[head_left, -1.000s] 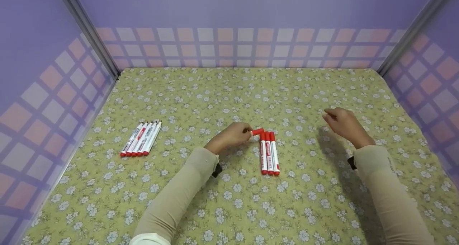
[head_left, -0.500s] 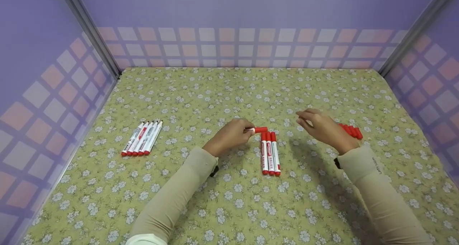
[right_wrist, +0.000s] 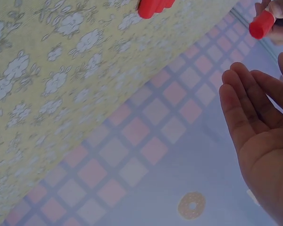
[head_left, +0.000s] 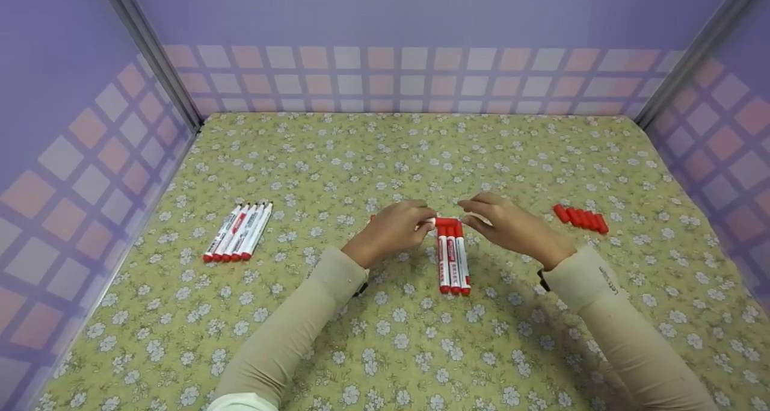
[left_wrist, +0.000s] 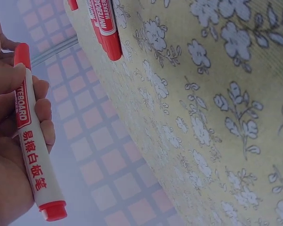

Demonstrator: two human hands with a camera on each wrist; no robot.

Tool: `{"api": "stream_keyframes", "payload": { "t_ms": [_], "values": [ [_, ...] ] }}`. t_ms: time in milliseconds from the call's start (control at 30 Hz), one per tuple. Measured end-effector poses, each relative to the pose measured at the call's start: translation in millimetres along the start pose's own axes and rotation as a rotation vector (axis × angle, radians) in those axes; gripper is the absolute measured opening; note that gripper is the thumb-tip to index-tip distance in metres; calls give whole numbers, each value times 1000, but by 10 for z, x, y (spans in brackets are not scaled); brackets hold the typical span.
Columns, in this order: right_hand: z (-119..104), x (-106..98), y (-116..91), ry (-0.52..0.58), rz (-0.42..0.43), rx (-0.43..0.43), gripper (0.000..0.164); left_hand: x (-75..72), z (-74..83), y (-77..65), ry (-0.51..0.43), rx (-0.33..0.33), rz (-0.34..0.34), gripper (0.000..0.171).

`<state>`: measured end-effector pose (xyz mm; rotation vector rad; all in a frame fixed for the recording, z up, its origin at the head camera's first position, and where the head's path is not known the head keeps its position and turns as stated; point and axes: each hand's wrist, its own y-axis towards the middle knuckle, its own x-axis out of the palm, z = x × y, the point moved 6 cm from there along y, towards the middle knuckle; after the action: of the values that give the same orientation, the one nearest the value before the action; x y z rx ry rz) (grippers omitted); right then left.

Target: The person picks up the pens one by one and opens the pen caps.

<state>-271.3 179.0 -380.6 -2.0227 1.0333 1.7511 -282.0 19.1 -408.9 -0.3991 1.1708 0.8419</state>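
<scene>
My left hand [head_left: 394,225] grips a capped red whiteboard marker [left_wrist: 35,136], its fingers wrapped round the white barrel in the left wrist view. The marker's red cap [head_left: 446,222] points right, over the capped ends of three whiteboard markers [head_left: 453,263] lying side by side on the cloth. Just right of that cap is my right hand [head_left: 511,227], fingers extended and thumb apart, holding nothing. In the right wrist view its palm [right_wrist: 266,150] faces the camera, with the cap [right_wrist: 262,26] beyond the fingertips.
Several uncapped markers [head_left: 237,233] lie in a row at the left. Several loose red caps [head_left: 580,218] sit in a row at the right. A flowered cloth [head_left: 385,351] covers the table, and purple walls [head_left: 397,14] rise behind and at both sides.
My right hand has moved left from the loose caps to the marker's cap, uncovering the caps. My left hand has carried its marker slightly right.
</scene>
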Motion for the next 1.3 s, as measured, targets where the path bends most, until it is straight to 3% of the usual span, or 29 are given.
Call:
{"api": "stream_keyframes", "payload": {
  "t_ms": [267,600,900,1300],
  "values": [
    [-150,82,109,-21,-24,-58,31,-18,61,1,58,76,38,26],
    [-284,178,206,-36,-66,-114,19,-47,124,-24,85,103,53,29],
    [-314,203,259,-53,-70,-108,14,-56,125,-38,124,133,80,28],
    [-352,229,269,-102,3,-140,11,-69,116,-84,70,134,88,27]
  ]
}}
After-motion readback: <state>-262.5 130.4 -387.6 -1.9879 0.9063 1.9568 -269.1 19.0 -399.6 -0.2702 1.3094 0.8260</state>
